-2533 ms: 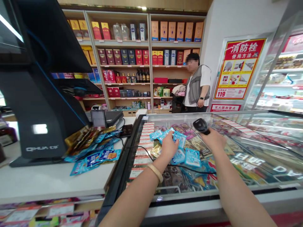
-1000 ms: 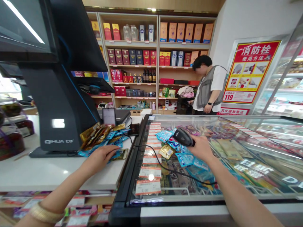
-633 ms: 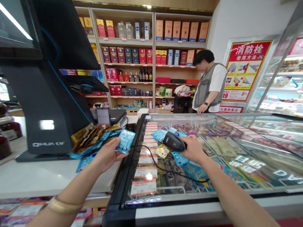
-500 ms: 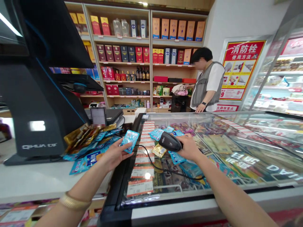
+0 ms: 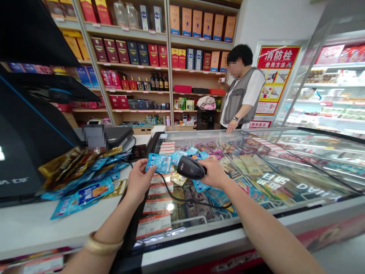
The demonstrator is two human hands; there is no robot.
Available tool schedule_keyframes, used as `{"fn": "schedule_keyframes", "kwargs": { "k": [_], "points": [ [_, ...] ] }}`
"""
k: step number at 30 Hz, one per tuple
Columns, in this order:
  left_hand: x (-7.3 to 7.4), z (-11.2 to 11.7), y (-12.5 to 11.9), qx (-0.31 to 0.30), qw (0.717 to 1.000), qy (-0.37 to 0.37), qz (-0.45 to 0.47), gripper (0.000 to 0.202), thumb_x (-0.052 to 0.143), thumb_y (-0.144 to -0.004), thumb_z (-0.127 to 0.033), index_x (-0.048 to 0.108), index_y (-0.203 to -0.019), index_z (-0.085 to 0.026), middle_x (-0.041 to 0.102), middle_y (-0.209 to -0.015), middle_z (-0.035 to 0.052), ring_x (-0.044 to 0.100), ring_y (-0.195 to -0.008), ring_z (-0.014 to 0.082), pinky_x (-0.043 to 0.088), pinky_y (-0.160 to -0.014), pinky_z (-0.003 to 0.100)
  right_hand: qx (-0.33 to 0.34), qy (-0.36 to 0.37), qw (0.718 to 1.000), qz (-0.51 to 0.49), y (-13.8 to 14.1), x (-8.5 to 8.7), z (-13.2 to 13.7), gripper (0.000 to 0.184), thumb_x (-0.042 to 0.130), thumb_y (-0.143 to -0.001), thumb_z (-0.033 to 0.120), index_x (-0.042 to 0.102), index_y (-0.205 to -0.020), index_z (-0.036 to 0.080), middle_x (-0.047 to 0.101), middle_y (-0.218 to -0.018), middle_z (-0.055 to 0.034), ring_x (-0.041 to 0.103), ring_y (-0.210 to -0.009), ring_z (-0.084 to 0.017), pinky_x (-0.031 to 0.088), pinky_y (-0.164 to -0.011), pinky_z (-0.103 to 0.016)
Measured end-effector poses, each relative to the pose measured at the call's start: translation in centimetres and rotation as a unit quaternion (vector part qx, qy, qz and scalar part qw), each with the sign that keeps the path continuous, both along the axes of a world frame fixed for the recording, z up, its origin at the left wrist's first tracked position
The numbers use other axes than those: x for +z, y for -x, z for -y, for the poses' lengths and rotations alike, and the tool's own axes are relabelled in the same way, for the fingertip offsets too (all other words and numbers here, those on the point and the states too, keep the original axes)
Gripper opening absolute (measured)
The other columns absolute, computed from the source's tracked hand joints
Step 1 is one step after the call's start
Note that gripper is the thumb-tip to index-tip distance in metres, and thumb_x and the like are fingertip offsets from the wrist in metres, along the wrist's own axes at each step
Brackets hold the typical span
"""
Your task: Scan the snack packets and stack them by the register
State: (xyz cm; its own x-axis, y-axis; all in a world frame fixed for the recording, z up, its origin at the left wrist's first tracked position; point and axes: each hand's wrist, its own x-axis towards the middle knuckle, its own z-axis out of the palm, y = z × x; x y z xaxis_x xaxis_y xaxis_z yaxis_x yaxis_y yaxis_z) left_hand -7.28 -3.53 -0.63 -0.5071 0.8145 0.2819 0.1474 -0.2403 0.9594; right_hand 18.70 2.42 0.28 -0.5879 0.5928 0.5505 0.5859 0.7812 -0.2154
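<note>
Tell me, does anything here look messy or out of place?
Yes. Gold and blue snack packets lie in a loose, overlapping heap on the white counter, and more blue packets are scattered on the freezer's glass lid. Nothing looks torn or spilled. The left hand holds one pouch; the right hand holds a scanner.

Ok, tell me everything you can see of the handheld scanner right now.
The scanner is black, matte plastic, with a rounded head. The right hand wraps its handle, hiding most of it, and holds it roughly level above the freezer's glass lid, head aimed left at the blue packet in the left hand, close but apart. A thin black cable trails from it over the glass.
</note>
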Motion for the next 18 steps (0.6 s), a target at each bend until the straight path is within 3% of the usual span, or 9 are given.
{"fn": "schedule_keyframes", "kwargs": {
  "k": [18],
  "points": [
    [0.01,0.25,-0.47,0.001,0.999,-0.001,-0.048,0.045,0.074,-0.06,-0.045,0.056,-0.091,-0.018,0.069,-0.086,0.0048,0.065,-0.08,0.0197,0.05,-0.075,0.032,-0.011,0.003,0.999,0.034,0.5,-0.45,-0.17,0.017,0.065,-0.071,0.03,0.065,-0.086,0.022,0.071,-0.08,-0.0005,0.062,-0.081,-0.018,0.029,-0.08,-0.03]
  ]
}}
